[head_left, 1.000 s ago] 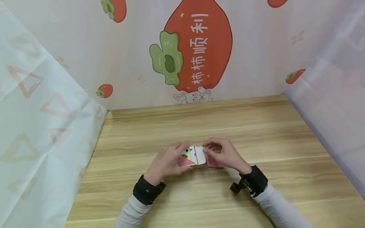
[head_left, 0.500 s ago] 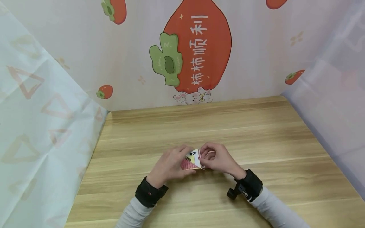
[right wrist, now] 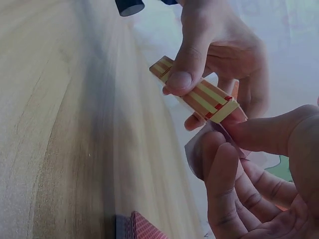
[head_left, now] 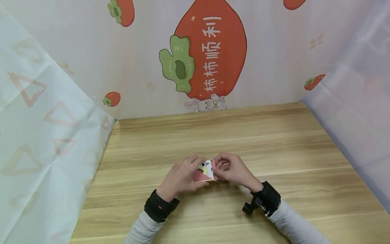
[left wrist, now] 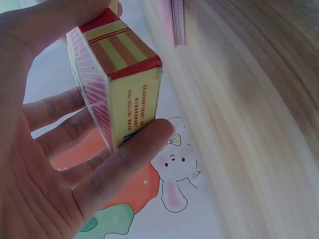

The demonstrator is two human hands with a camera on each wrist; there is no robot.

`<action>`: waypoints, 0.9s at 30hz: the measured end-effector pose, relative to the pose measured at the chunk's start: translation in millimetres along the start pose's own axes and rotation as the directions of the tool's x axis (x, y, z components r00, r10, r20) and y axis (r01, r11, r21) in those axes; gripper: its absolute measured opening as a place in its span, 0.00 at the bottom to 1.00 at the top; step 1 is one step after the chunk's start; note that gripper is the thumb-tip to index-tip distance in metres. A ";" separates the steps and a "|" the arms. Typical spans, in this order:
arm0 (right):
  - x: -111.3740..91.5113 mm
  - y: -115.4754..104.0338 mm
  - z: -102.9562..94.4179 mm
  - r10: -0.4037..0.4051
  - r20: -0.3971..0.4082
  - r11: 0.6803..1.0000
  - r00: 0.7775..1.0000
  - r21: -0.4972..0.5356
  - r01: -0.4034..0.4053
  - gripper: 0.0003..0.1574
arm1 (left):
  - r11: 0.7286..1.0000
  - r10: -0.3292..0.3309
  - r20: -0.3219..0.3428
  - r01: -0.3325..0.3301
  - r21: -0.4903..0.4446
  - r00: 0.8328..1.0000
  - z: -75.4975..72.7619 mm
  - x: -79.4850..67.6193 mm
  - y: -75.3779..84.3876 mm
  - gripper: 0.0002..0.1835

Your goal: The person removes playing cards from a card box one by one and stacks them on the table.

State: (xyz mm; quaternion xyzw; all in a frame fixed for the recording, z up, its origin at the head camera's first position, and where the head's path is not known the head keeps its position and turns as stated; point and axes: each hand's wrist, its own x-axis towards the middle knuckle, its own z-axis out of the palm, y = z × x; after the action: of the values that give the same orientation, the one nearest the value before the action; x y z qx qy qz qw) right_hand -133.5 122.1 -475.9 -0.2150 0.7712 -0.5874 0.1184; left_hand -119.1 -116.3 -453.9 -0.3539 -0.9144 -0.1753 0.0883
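Where a white backdrop [head_left: 268, 57] (printed with red fruit) meets the wood-grain surface [head_left: 259, 135], the left grip [head_left: 182, 173] clasps a card box [head_left: 204, 171] above it, the right grip [head_left: 235, 170] pinching its flap [right wrist: 193, 152].

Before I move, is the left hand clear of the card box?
No, in the right wrist view the left hand grips the card box, thumb on its striped side.

Persimmon-print backdrop [head_left: 268, 67] behind a wood-grain desk [head_left: 304, 149]
Big orange-red persimmon [head_left: 231, 51] dead center, green leaf cap and white Chinese characters running sideways, with a little bunny [head_left: 205, 105] tucked right under it. Pale left sheet [head_left: 33, 125] has faded triangles and some creases; whitish right sheet [head_left: 359, 101] closes off the other side.
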 end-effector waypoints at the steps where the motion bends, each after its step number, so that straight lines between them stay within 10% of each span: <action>1: -0.3 -0.6 -0.5 0.011 0.006 1.000 1.000 0.012 -0.011 0.11 | 1.000 -0.006 0.005 0.006 -0.001 1.000 -0.2 -0.4 -0.2 0.38; 14: -2.6 -8.7 -14.8 0.144 0.043 0.986 0.989 0.076 -0.147 0.13 | 0.998 -0.061 0.016 0.061 -0.012 0.998 -4.9 -3.0 -8.6 0.41; 27: -1.8 -13.0 -51.5 0.072 -0.059 0.997 0.996 -0.006 -0.072 0.10 | 0.993 -0.114 -0.010 0.113 -0.012 0.993 -13.2 -5.4 -18.8 0.42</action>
State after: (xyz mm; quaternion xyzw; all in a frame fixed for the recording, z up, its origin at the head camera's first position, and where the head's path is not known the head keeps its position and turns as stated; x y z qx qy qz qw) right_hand -151.8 164.1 -449.1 -0.1702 0.7840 -0.5856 0.1160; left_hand -127.3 -137.6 -448.1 -0.3009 -0.9315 -0.1874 0.0812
